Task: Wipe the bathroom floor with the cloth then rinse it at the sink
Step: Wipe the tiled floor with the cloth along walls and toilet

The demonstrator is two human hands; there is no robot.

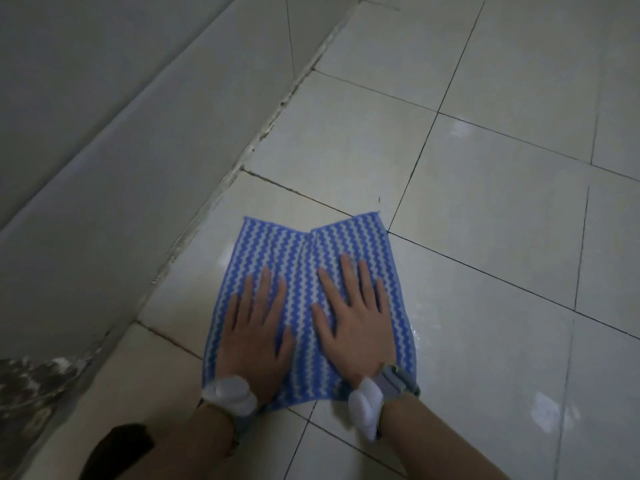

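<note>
Head view, left hand (256,336) and right hand (353,317) flat, fingers spread, pressing blue-striped cloth (304,251) on tiled floor (485,209)

Pale glossy floor tiles (502,202) with dark grout lines meet a grey tiled wall (121,133) at left, dimly lit.

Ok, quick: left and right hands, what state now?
Left hand: open, fingers flat, pressing the cloth.
Right hand: open, fingers spread, pressing the same cloth.
</note>
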